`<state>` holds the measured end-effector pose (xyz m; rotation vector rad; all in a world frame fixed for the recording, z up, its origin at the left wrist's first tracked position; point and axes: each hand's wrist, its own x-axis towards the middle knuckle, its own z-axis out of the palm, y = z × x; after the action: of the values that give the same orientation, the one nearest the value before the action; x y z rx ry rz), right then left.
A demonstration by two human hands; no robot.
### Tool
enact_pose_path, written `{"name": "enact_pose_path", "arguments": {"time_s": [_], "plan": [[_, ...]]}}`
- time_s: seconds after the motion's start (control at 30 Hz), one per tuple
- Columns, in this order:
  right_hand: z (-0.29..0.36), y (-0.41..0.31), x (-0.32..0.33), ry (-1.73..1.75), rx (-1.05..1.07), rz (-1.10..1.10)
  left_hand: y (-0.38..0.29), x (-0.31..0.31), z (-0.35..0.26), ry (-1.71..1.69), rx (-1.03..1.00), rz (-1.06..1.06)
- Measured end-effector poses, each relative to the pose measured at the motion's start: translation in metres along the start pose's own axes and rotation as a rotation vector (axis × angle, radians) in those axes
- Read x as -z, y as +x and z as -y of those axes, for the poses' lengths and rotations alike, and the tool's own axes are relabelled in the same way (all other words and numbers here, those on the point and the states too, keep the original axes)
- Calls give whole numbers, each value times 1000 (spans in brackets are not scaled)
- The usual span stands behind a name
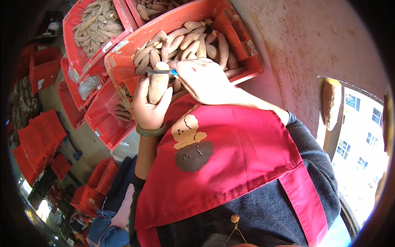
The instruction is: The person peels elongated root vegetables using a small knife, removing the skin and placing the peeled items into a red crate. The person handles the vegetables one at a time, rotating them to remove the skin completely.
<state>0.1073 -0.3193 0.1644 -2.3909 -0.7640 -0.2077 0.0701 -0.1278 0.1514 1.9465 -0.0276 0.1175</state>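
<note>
My left hand [151, 106] grips the lower part of a sweet potato [159, 85], held upright in front of the red apron [240, 142]. In my right hand [202, 78] is a small knife [159, 72] with a blue handle, most of it hidden by the fingers. Its blade lies across the sweet potato just below the pale upper end. Beyond both hands, a red plastic crate [172, 23] holds a heap of sweet potatoes [188, 41].
Another red crate [101, 52] at the upper left holds thinner roots. Below it, stacked crates [103, 114] contain a few roots and a clear plastic bag [88, 87]. One sweet potato [331, 103] rests on the window ledge at right. A person in blue [111, 222] is at lower left.
</note>
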Motion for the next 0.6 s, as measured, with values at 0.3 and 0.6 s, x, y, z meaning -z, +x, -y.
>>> {"name": "enact_pose_path", "arguments": {"time_s": [0.3, 0.6], "plan": [[-2, -6, -3, 42, -69, 63, -4, 0, -1, 137, -42, -17], [1, -6, 3, 148, -112, 147, -9, 3, -1, 308, -181, -56]]}}
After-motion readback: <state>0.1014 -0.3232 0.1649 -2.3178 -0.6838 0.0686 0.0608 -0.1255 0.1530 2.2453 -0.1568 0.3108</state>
